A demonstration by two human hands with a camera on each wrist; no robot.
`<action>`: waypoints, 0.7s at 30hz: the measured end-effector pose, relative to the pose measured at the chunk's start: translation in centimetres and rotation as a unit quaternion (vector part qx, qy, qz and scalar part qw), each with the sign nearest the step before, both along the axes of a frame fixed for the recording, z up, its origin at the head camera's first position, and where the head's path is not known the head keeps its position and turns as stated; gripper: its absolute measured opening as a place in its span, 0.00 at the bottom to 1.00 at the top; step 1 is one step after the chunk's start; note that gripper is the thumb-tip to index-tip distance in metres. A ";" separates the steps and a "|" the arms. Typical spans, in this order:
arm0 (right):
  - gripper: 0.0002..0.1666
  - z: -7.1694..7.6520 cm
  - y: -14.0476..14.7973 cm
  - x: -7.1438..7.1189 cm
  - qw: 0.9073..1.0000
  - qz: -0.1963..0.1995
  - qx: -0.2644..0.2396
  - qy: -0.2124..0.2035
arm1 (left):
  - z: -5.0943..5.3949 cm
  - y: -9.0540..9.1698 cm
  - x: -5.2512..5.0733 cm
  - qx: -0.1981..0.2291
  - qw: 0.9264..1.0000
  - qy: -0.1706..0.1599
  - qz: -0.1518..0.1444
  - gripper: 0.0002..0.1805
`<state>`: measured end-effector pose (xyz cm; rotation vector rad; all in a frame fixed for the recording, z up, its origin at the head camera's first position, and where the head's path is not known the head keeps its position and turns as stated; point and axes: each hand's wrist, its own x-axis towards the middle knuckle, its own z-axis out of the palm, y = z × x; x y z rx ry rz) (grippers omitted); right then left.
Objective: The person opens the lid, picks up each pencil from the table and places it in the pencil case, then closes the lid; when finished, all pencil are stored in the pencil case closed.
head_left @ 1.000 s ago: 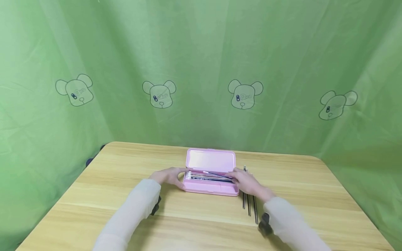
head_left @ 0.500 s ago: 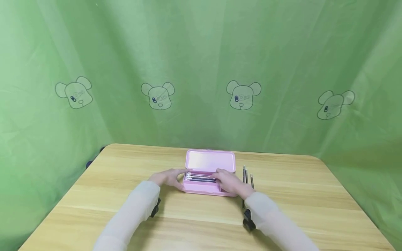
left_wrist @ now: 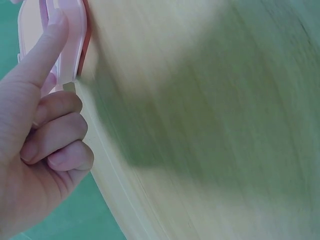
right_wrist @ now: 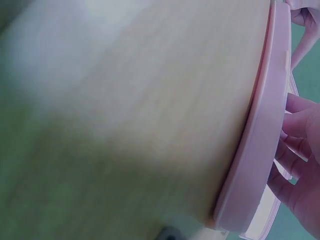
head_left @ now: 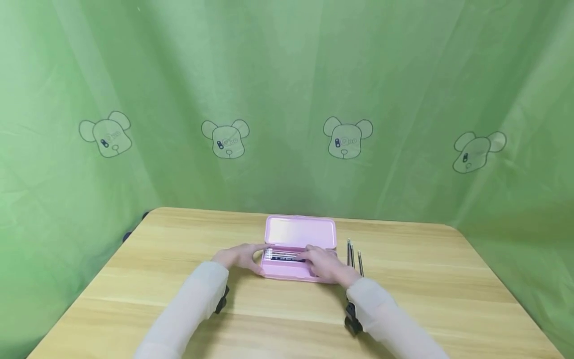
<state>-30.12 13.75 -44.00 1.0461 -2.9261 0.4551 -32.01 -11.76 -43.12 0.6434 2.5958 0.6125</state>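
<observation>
A pink pencil case (head_left: 287,270) lies with its lid (head_left: 300,232) raised at the back. Several dark pencils with pale ends (head_left: 281,255) lie side by side in its long rear compartment. My left hand (head_left: 241,256) grips the left end of the case between thumb and fingers; in the left wrist view the thumb lies over the rim and the other fingers are curled. Inside the right half of the case, my right hand (head_left: 324,262) rests over the pencils. Its fingers look loosely bent and spread in the right wrist view, with the tips hidden behind the case wall (right_wrist: 257,135).
Several loose dark pencils (head_left: 350,253) lie on the wooden table (head_left: 426,279) to the right of the case, partly covered by the right forearm. A green curtain (head_left: 287,75) with bear drawings hangs behind the table.
My right hand has moved left into the case. The pencil that lay slanted under it no longer shows above the others. My left hand stays on the case's left end.
</observation>
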 end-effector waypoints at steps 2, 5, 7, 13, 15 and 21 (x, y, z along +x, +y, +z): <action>0.22 0.0 -0.1 0.1 1.000 0.004 0.000 0.004 | 0.0 0.0 0.0 0.000 1.000 0.004 0.001 0.48; 0.21 0.0 -0.1 0.0 1.000 0.003 -0.003 0.002 | 0.0 0.0 0.0 -0.002 1.000 0.005 0.002 0.48; 0.20 -0.1 -0.1 0.0 1.000 -0.001 -0.009 -0.001 | 0.0 0.0 -0.1 -0.001 1.000 0.005 0.001 0.48; 0.19 -0.1 0.5 0.0 0.999 -0.016 -0.037 -0.018 | -0.1 0.0 0.0 0.001 1.000 0.004 -0.005 0.48; 0.18 0.0 0.7 -0.1 0.998 -0.020 -0.047 -0.021 | 0.0 -0.1 0.1 0.003 1.000 0.004 -0.008 0.48; 0.17 0.1 1.1 0.0 0.998 -0.015 -0.063 -0.026 | 0.2 -0.1 0.2 0.002 1.000 0.009 -0.015 0.48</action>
